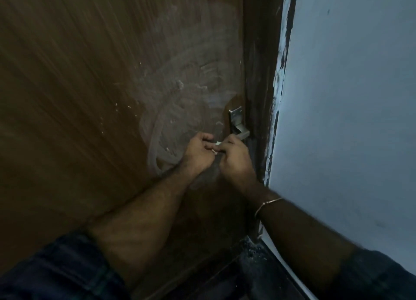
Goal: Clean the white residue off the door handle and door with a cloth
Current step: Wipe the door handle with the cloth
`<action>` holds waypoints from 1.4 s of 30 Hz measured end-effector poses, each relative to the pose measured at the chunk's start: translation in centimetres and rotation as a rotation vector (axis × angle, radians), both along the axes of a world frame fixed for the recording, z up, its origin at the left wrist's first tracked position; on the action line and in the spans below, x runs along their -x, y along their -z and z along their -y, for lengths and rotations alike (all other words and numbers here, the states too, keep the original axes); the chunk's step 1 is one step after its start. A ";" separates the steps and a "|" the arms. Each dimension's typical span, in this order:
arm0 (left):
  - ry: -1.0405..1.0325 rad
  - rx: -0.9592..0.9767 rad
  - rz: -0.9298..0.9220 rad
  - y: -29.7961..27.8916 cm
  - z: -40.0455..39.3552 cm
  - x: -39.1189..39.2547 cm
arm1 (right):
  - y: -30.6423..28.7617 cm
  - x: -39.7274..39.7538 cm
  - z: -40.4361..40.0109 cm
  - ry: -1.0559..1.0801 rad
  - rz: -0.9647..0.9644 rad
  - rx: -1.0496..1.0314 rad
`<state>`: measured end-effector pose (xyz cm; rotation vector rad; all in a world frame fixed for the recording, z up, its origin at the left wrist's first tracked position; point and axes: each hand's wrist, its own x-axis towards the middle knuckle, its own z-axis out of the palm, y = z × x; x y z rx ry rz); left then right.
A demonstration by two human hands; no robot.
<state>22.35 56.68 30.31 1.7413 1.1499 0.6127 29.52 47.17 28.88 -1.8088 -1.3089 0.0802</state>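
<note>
A brown wooden door fills the left and middle of the view, with swirls of white residue smeared around the lock side. The metal door handle sits at the door's right edge, its lever pointing left. My left hand and my right hand meet just below the lever, fingers curled, both pinching a small pale cloth between them. Only a sliver of the cloth shows; the rest is hidden by the fingers.
A dark door frame with chipped paint runs beside the handle. A pale blue wall stands on the right. A thin bracelet circles my right wrist. Dark floor shows below.
</note>
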 end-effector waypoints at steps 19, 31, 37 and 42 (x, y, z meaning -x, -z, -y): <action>0.022 0.311 0.270 -1.3 2.2 2.7 | -3.7 -1.2 3.6 -0.119 -1.553 -0.124; 0.091 0.331 0.418 -2.8 3.2 4.3 | -6.4 0.0 5.3 -0.148 -0.949 -0.004; 0.161 0.304 0.409 -3.3 4.1 6.2 | -6.4 0.1 6.0 -0.094 -1.096 -0.043; 0.090 0.296 0.406 -3.8 4.2 6.0 | -6.7 -0.5 6.1 -0.089 -1.193 -0.114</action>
